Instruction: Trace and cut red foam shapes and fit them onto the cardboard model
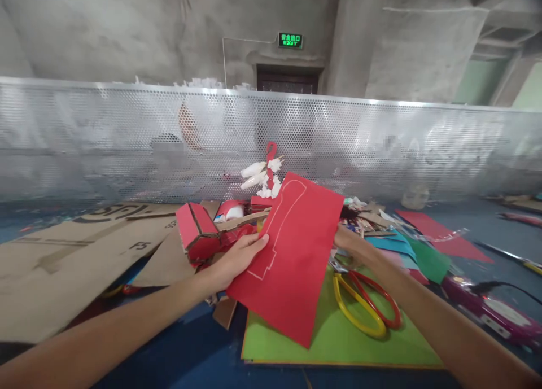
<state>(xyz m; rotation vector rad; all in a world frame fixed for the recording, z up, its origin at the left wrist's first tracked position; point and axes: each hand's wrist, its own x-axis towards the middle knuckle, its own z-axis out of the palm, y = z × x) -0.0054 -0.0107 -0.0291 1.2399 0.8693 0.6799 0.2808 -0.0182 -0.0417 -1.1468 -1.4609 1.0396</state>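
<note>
Right now, one red sheet [292, 276] is raised at a tilt in the middle of the scene, with one pale outline [269, 265] of a long, curved shape drawn on its face. Two bare hands are at it. The left hand [237, 260] pinches the left edge, its one visible thumb pressed flat on the face and its fingers out of sight behind. The right hand [347, 242] is at the right edge, mostly covered by the sheet; how closed it is, and whether it has hold of the paper, I cannot tell.

Just beside the right forearm, one pair of scissors [359, 317] shows two handle loops, one yellow and one red, above one lime-green sheet [339, 346] on the near side; the blade ends are hidden. To the left lie large cardboard pieces [88, 270], too overlapped to count, and one folded red cardboard form [199, 228]. Beyond the raised sheet stands one red hook [271, 150] with two long white pieces [253, 170] at its left. To the right are one blue sheet [392, 243], one dark green sheet [429, 260], one flat red piece [444, 235] and one purple device [493, 313]. Far off are one perforated metal barrier [127, 129] and one lit exit sign [290, 40].
</note>
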